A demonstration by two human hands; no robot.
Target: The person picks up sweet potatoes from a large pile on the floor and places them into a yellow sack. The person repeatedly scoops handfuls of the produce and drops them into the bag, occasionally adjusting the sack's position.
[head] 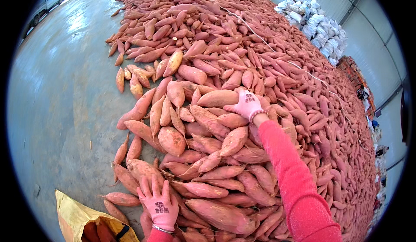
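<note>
A huge heap of sweet potatoes [201, 144] spreads before me. My left hand [159, 206], in a pink glove, lies palm down with fingers apart on the near edge of the heap, against a large sweet potato [143, 170]. Farther up, my right hand [245, 104], also gloved in pink, reaches over the heap and touches the right end of a long sweet potato [217, 98]; whether it grips it I cannot tell. A yellow bag [73, 217] stands agape at the lower left, with sweet potatoes [97, 232] inside.
Smooth concrete floor [71, 112] runs along the left of the heap. A white cord [250, 29] lies across the pile. White sacks [321, 27] are stacked at the upper right by a pale wall [373, 24], near orange crates [352, 70]. A vehicle [48, 1] stands at the upper left.
</note>
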